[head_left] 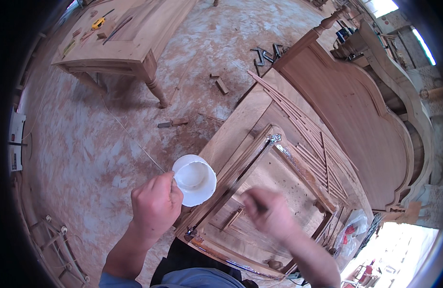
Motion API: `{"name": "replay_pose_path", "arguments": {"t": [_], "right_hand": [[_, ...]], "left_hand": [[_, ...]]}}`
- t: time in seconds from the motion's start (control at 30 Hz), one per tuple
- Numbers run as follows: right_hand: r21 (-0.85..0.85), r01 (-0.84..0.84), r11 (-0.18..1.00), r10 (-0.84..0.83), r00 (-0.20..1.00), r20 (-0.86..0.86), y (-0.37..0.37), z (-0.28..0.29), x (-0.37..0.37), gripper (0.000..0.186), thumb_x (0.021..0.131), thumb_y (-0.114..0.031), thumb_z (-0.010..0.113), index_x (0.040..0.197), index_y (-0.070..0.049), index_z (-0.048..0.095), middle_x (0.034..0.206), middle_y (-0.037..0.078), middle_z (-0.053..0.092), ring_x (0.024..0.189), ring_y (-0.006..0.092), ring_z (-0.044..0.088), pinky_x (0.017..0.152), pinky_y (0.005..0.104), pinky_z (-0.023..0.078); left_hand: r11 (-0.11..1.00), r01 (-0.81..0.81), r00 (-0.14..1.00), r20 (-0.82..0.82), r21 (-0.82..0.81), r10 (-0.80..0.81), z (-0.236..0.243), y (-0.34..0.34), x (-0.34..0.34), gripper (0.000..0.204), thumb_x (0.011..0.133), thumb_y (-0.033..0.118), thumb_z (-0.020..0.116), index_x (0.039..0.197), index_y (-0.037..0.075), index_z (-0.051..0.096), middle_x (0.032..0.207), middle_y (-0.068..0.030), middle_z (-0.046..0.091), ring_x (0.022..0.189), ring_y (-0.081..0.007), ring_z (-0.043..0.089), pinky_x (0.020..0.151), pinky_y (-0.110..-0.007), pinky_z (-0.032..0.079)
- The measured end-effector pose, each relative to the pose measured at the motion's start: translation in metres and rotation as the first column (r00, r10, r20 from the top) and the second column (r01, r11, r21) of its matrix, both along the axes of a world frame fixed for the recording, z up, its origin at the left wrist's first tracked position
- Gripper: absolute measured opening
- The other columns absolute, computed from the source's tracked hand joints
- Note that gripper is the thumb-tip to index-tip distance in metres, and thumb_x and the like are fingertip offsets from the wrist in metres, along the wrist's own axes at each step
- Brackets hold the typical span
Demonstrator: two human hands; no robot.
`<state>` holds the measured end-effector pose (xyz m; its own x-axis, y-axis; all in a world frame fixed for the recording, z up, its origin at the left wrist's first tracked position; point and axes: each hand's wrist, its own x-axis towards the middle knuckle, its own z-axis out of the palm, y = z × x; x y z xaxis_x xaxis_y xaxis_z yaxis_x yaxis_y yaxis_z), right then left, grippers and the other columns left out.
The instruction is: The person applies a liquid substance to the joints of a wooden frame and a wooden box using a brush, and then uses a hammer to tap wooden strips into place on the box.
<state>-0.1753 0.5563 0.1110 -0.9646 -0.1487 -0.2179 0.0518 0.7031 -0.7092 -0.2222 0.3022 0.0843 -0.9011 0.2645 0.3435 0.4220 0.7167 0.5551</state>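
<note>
My left hand (156,201) grips the rim of a white plastic cup (192,180) with a pale inside. My right hand (267,213), smeared by motion, is curled over a wooden frame; something dark at its fingers is too blurred to name. The wooden frame (295,168) around a speckled panel (295,206) has glossy wet-looking streaks along its edges. It lies on a wooden bench top (245,113), beside a bundle of thin wood strips (303,134).
A carved wooden headboard (355,115) stands at the right. A wooden table (116,43) with a tape measure (99,23) stands back left. Clamps (264,56) and wood blocks (221,86) lie on the floor. A plastic bag (350,233) sits at the bench's right edge.
</note>
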Motion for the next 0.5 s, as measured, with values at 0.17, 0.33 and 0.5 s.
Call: {"name": "replay_pose_path", "arguments": {"t": [0.17,0.33,0.5], "right_hand": [[-0.186,0.113,0.976,-0.078,0.979,0.188,-0.023,0.017,0.029,0.015,0.092,-0.014,0.064,0.089,0.000,0.067,0.069,0.013,0.064,0.061,0.0195,0.063,0.057,0.0309,0.051],[-0.397,0.184,0.899,-0.216,0.976,-0.037,-0.012,0.062,0.037,0.010,0.087,-0.008,0.070,0.088,0.000,0.066,0.076,0.011,0.065,0.065,0.0215,0.065,0.058,0.0306,0.051],[-0.153,-0.091,0.984,0.070,0.988,-0.140,-0.034,0.040,0.040,0.010,0.086,-0.007,0.070,0.093,-0.001,0.066,0.079,0.011,0.064,0.063,0.0217,0.064,0.060,0.0293,0.051]], "left_hand": [[1.000,0.007,1.000,-0.010,-0.025,-0.007,0.005,-0.007,0.009,0.020,0.072,-0.003,0.065,0.092,-0.004,0.064,0.070,-0.0156,0.063,0.059,-0.0316,0.064,0.052,-0.039,0.052],[0.996,0.028,1.000,-0.011,-0.084,-0.029,0.009,-0.009,0.026,0.020,0.073,0.000,0.065,0.092,-0.003,0.063,0.068,-0.0142,0.062,0.057,-0.0302,0.063,0.052,-0.039,0.053],[0.995,0.044,0.999,-0.009,-0.089,-0.045,0.019,0.004,0.051,0.020,0.073,0.001,0.065,0.092,-0.004,0.063,0.068,-0.0147,0.061,0.057,-0.0300,0.063,0.051,-0.038,0.052]]}}
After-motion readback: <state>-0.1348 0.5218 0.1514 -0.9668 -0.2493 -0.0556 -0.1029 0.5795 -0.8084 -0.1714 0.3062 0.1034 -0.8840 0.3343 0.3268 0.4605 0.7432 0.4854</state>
